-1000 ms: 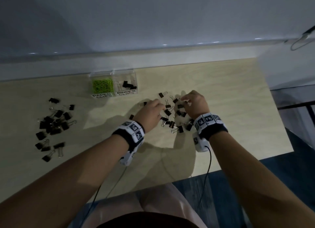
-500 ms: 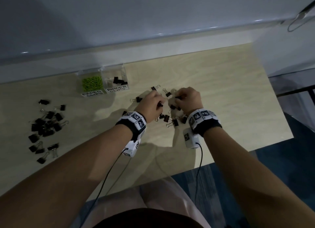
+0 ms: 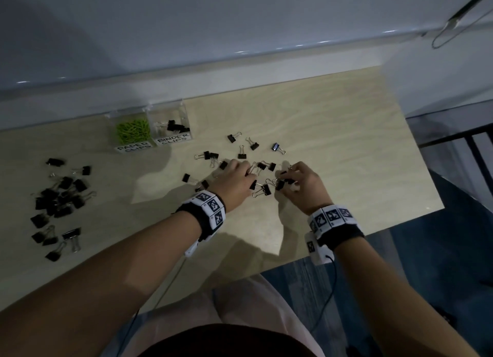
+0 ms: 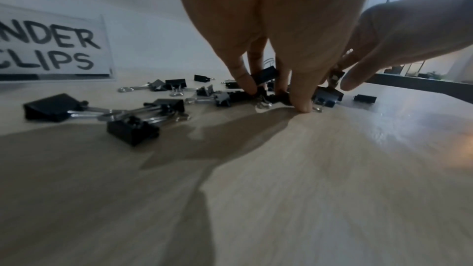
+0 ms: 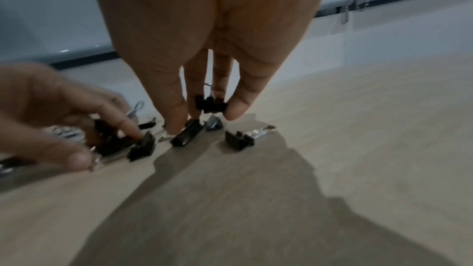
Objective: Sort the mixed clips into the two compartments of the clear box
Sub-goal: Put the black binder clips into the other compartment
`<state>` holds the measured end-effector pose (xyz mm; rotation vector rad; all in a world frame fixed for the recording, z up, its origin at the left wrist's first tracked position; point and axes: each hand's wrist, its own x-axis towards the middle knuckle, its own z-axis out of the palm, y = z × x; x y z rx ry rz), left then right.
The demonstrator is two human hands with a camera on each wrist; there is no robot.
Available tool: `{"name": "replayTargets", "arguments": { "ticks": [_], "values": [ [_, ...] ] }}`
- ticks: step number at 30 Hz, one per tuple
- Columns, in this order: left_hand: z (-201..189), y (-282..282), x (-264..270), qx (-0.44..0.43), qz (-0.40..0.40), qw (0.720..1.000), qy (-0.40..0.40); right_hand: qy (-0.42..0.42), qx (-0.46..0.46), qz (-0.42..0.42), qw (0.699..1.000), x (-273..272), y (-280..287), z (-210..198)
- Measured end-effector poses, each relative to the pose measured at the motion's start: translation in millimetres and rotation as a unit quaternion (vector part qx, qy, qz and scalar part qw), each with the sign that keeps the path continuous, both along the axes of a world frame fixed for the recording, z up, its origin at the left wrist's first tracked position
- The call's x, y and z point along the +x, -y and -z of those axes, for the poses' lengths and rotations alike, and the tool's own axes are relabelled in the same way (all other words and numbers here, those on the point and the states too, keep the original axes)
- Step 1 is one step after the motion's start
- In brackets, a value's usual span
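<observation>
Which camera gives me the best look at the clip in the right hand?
The right wrist view: the clip sits pinched in the right hand's fingertips, unobstructed. From the head view the right hand mostly covers it. The left wrist view shows only that hand's fingers at the edge, blurred.

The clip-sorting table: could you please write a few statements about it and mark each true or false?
1. The green paper clips lie in the compartment labelled PAPER CLIPS. True.
2. The BINDER CLIPS compartment of the clear box is empty. False: it holds a few black binder clips.
3. The right hand pinches a small black binder clip in its fingertips. True.
4. The left hand rests on the clear box. False: its fingertips are down among the scattered binder clips on the table.
5. A separate heap of black binder clips lies on the table left of the hands. True.
</observation>
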<state>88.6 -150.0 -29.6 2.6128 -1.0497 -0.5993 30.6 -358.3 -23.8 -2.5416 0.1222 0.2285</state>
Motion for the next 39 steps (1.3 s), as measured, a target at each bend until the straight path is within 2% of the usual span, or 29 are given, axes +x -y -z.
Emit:
{"name": "replayTargets", "arguments": {
  "ticks": [4,9,14,20,23,25,29,31,33,35,37,39],
  "values": [
    [4.9,1.9,0.9,0.014,0.001,1.0,0.017,-0.005,-0.048,-0.011,0.999,-0.9,-14.5,2.1],
    [-5.2,-8.7,2.8,-0.027,-0.043,0.998,-0.024,-0.016,-0.064,-0.028,0.997,-2.3,-17.8,2.5],
    [-29.2,-50.0,14.8,-0.143,-0.158,0.975,-0.059,-0.043,0.013,-0.01,0.999,11.1,-34.3,-5.3],
    [-61.1,-114.8,50.7,-0.178,-0.244,0.953,0.023,-0.053,0.109,0.035,0.992,55.1,-89.6,-28.6],
    [-66.6,-133.7,71.3,-0.198,-0.292,0.934,0.05,-0.033,0.133,0.014,0.991,92.7,-127.6,-46.8],
    [-68.1,-137.2,81.8,-0.186,-0.323,0.925,0.07,-0.014,0.132,0.006,0.991,121.0,-154.4,-54.8],
    [-69.1,-131.0,98.7,-0.09,-0.361,0.926,0.068,0.003,0.111,-0.005,0.994,160.4,-199.2,-57.8],
    [-66.7,-129.3,102.4,-0.091,-0.361,0.927,0.054,-0.009,0.083,-0.041,0.996,167.0,-210.6,-58.4],
    [-65.3,-130.4,100.1,-0.123,-0.355,0.926,0.043,-0.005,0.086,-0.065,0.994,166.8,-208.1,-62.6],
    [-66.7,-131.7,91.4,-0.161,-0.349,0.922,0.048,0.009,0.117,-0.046,0.992,161.7,-185.9,-66.8],
    [-66.3,-129.0,77.3,-0.184,-0.335,0.923,0.053,0.019,0.116,-0.012,0.993,150.8,-146.6,-66.0],
    [-59.5,-119.3,60.0,-0.179,-0.303,0.935,0.036,0.012,0.077,0.022,0.997,132.7,-98.6,-58.2]
  ]
}}
